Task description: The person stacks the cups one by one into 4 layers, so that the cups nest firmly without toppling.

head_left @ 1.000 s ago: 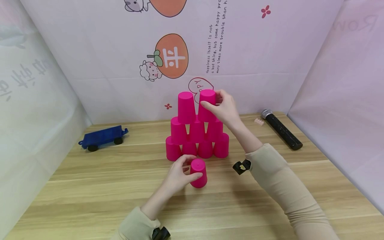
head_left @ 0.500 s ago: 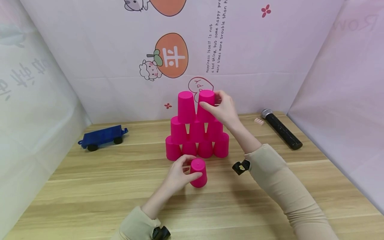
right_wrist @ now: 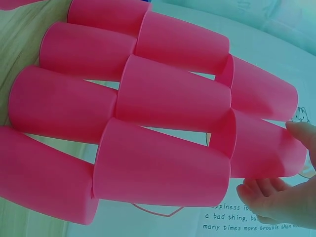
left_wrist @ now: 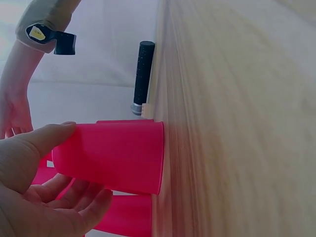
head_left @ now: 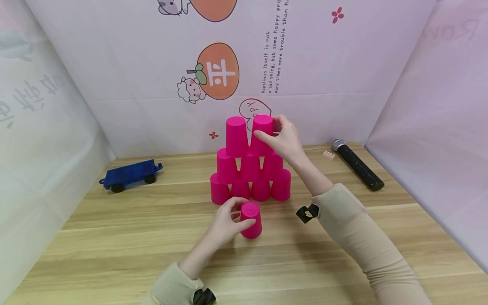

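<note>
Upside-down pink cups stand in a stepped stack: several in the bottom row (head_left: 220,190), three in the middle row (head_left: 226,167), two on top. My right hand (head_left: 286,137) grips the top-right cup (head_left: 261,142) between thumb and fingers; in the right wrist view this cup (right_wrist: 269,148) sits on the row below it. Beside it is the top-left cup (head_left: 237,137). In front of the stack, my left hand (head_left: 223,224) holds a single inverted cup (head_left: 250,220). The left wrist view shows this cup (left_wrist: 111,155) with its rim at the tabletop.
A blue toy trailer (head_left: 131,173) with black wheels is at the left of the wooden table (head_left: 114,254). At the right lie a black microphone (head_left: 358,165) and a small pale pink toy brick (head_left: 329,154). A printed white cloth (head_left: 305,63) hangs behind the stack.
The top-right cup, still gripped by my right hand, has shifted slightly left and down. My left hand and its cup have moved a touch left in the last half second.
</note>
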Demonstrator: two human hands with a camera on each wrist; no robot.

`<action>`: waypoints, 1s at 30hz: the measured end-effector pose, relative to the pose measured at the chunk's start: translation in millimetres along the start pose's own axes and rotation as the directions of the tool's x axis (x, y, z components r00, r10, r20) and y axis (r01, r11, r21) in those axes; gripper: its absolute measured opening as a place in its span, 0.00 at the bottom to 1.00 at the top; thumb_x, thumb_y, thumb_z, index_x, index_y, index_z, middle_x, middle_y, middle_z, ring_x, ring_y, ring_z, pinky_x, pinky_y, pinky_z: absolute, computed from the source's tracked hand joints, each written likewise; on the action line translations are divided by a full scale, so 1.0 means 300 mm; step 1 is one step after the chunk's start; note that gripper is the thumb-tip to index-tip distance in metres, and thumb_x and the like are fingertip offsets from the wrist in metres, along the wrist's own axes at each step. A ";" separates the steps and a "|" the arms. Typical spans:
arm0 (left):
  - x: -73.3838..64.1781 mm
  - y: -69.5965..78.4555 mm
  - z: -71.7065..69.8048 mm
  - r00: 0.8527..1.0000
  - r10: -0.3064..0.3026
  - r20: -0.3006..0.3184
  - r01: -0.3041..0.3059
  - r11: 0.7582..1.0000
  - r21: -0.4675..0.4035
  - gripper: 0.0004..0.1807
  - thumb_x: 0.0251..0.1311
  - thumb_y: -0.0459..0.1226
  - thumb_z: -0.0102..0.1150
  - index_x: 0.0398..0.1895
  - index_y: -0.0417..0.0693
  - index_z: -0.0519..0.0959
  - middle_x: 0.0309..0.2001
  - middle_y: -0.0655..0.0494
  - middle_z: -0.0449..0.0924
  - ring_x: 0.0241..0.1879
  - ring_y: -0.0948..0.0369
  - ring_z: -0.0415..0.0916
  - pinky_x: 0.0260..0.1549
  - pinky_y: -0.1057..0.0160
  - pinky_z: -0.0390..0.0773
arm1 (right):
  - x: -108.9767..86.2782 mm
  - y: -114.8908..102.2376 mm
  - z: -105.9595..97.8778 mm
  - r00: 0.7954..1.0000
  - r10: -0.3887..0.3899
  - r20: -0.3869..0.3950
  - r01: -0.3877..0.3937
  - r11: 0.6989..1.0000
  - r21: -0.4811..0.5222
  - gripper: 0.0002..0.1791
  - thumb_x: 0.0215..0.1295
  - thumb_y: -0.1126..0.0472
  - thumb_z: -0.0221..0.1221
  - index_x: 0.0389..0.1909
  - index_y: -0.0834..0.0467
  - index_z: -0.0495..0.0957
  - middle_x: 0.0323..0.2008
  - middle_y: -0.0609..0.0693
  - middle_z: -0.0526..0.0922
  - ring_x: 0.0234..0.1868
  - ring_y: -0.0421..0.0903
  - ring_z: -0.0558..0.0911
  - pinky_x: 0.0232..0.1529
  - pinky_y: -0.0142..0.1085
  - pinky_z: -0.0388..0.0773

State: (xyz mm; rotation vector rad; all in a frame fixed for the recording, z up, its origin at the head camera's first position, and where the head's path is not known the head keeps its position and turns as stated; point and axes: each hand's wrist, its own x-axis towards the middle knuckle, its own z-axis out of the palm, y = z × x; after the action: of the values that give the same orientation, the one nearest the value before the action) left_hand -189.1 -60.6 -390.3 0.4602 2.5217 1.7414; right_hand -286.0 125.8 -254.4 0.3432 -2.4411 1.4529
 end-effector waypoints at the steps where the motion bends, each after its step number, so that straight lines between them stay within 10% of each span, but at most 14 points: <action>1: -0.001 -0.001 -0.001 1.000 -0.003 -0.002 0.003 1.000 0.001 0.27 0.49 0.37 0.70 0.53 0.44 0.72 0.50 0.48 0.76 0.50 0.53 0.75 0.51 0.52 0.79 | -0.001 -0.001 -0.001 1.000 -0.001 0.002 0.001 1.000 0.000 0.32 0.57 0.54 0.64 0.59 0.61 0.65 0.52 0.57 0.75 0.51 0.53 0.77 0.51 0.44 0.79; 16: -0.012 0.023 -0.058 0.996 -0.005 -0.087 0.000 0.998 -0.059 0.25 0.48 0.37 0.70 0.51 0.48 0.74 0.47 0.52 0.78 0.47 0.57 0.76 0.51 0.55 0.79 | -0.033 -0.010 -0.053 0.999 -0.004 0.033 0.007 0.997 -0.081 0.43 0.56 0.50 0.65 0.68 0.59 0.56 0.67 0.56 0.63 0.68 0.54 0.62 0.67 0.52 0.62; 30: 0.002 0.138 -0.206 0.984 0.052 -0.169 -0.053 0.999 0.001 0.28 0.50 0.38 0.69 0.55 0.48 0.73 0.52 0.51 0.76 0.51 0.55 0.74 0.52 0.54 0.78 | -0.116 0.105 -0.146 1.000 0.013 0.025 -0.012 0.999 -0.036 0.44 0.60 0.49 0.62 0.71 0.58 0.51 0.70 0.58 0.59 0.71 0.54 0.59 0.71 0.51 0.55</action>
State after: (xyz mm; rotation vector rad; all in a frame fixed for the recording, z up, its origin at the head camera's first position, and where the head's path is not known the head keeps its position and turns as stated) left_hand -193.2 -103.0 -329.5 0.3980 2.6419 1.8786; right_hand -259.3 181.2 -272.4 0.3409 -2.4904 1.4167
